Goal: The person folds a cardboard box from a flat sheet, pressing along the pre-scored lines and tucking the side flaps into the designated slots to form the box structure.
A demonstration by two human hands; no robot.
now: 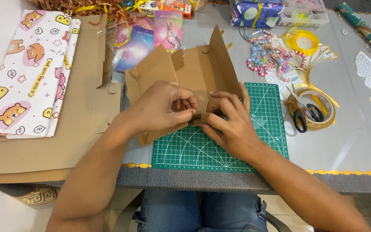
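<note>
**Two hands folding a cardboard box at frame centre**

Both hands meet on a brown box (pixel 194 71), half folded, at the centre of the frame, its near edge over a green mat (pixel 263 129). The left hand (pixel 162 105) is curled nearly closed, fingers pinching a flap at the box's front. The right hand (pixel 230 124) is partly closed, fingertips pressed to the same flap just beside the left. One side panel of the box stands upright behind the hands; another leans left.

Flat cardboard (pixel 82 120) lies at left, with patterned paper (pixel 26 68) showing cartoon bears on it at upper left. Scissors (pixel 305 116) rest on a tape roll (pixel 329 116) right of the mat. Bead strings (pixel 271 56) lie at upper right, beside a yellow ribbon spool (pixel 303 41). Carded keychains (pixel 168 28) sit at top centre.
</note>
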